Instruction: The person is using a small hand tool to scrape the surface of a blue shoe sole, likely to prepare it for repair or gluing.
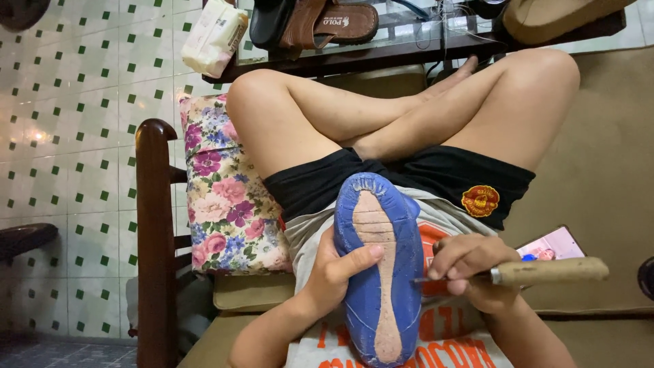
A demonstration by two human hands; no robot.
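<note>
Head view shows your left hand (334, 269) wrapped around a blue shoe (379, 266), sole facing up, resting on your lap. Your right hand (466, 262) has its grip tight on a wooden-handled tool (538, 272), its thin metal tip touching the shoe's edge. Past them are your crossed legs. A flowery cushion (225, 197) sits to the left. Farther off, a brown sandal (330, 24) lies on the glass tabletop (409, 41).

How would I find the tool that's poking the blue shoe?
Start at the blue shoe sole held upright over the person's lap. Go to its right edge, where the right hand grips a thin metal awl with a pale wooden handle, the only tool there.
</note>
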